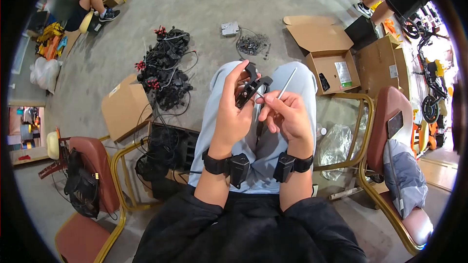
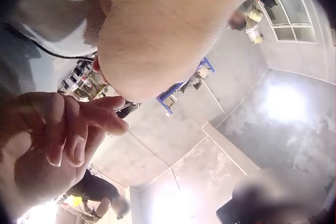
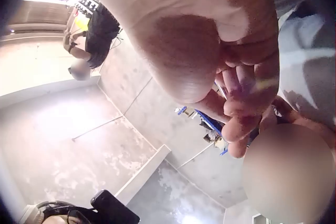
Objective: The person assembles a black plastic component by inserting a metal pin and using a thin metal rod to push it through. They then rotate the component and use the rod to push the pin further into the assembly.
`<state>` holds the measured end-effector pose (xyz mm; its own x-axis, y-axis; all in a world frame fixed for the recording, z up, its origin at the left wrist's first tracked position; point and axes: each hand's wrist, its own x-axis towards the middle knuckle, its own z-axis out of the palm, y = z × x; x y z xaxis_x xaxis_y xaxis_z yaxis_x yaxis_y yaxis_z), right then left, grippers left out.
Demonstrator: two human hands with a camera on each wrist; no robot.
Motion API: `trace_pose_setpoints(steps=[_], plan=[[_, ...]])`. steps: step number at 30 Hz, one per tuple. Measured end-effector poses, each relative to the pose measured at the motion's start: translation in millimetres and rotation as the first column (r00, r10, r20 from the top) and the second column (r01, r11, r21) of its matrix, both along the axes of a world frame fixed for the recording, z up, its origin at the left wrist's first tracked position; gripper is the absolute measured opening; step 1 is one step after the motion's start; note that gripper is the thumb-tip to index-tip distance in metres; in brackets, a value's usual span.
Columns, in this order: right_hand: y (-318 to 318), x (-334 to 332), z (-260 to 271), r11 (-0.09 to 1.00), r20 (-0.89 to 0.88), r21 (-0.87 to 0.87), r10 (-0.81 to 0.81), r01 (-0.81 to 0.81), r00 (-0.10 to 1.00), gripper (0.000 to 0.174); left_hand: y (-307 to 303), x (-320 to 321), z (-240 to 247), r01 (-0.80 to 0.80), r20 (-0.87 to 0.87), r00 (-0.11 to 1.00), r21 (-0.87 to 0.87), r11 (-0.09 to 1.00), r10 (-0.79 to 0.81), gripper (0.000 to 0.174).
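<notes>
Above the lap, my left hand grips a black bracket-like part, its thumb and fingers around the lower left side. The right hand pinches a thin metal rod-like tool between thumb and index finger, close to the part's right side; whether the tool touches the part I cannot tell. In the left wrist view the left palm fills the top, with the right hand at the left. The right wrist view shows the right hand's curled fingers; the part is hidden there.
Black cabled parts lie on the floor ahead left, a metal box and small loose pieces ahead. An open cardboard box stands ahead right. Chairs flank both sides; two people are farther off.
</notes>
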<state>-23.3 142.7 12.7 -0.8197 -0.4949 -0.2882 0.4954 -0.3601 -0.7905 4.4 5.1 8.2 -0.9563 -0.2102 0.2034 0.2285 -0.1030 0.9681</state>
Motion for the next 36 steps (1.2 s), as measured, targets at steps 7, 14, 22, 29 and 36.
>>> trace_pose_setpoints(steps=[7,14,22,29,36], plan=[[13,0,-3,0.991,0.059,-0.128,0.056,-0.048,0.997,0.023,2,-4,1,0.054,-0.036,0.998,-0.060,0.997,-0.056,0.055],[-2,4,-9,0.988,-0.170,0.122,-0.073,0.095,0.983,0.019,2,-6,4,0.016,0.032,0.999,-0.012,1.000,-0.015,0.058],[13,-2,-3,0.982,0.103,-0.171,0.104,-0.086,0.989,0.021,1,-7,-3,0.040,0.024,0.999,-0.072,0.997,-0.039,0.060],[0,4,-6,0.956,-0.312,0.213,-0.131,0.203,0.941,0.021,1,-9,1,-0.006,0.032,0.999,-0.104,0.995,0.010,0.060],[10,5,6,0.999,-0.024,0.040,0.033,-0.032,0.999,0.021,1,-1,4,-0.007,0.049,0.999,-0.099,0.995,0.012,0.056]])
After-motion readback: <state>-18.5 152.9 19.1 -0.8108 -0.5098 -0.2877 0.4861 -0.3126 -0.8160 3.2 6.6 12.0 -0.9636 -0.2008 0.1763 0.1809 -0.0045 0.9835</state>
